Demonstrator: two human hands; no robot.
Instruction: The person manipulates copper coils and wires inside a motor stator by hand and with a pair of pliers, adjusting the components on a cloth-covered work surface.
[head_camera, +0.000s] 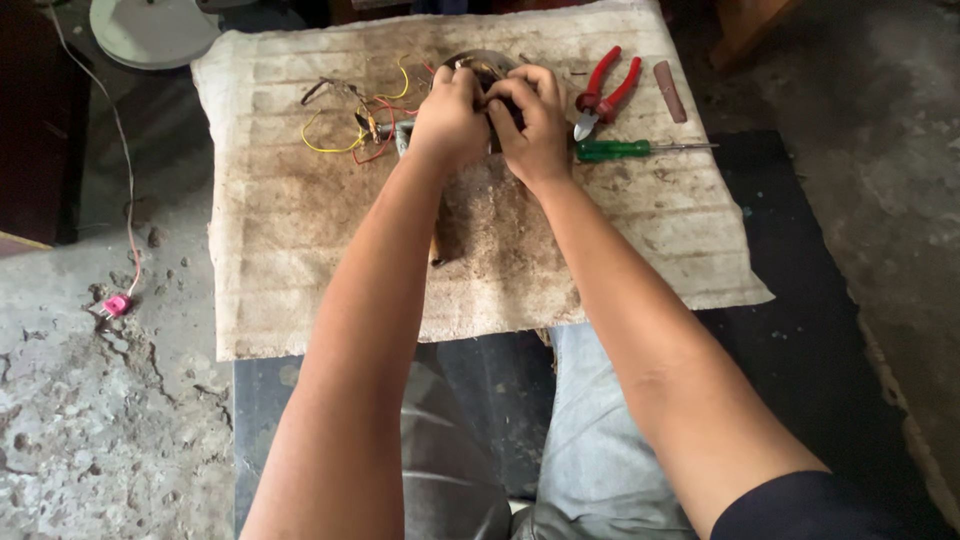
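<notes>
yellow and red wires (352, 128) are trailing left from the round metal part (478, 62) i'm working at the far middle of the dirty cloth (300, 250). my left hand (450, 118) and right hand (532, 122) are both clenching around it, fingers pinching something small i can't make out. it's looking rigid and weighty, the thin leads fragile, so i'm gripping the body. red pliers (605, 90) and a green screwdriver (640, 150) are lying just right.

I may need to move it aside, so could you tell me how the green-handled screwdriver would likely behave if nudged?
The green-handled screwdriver looks stiff, with a rounded handle, so it may roll. The rough mat beneath would probably slow it. The red pliers lie close by, so a nudge could knock them.
</notes>
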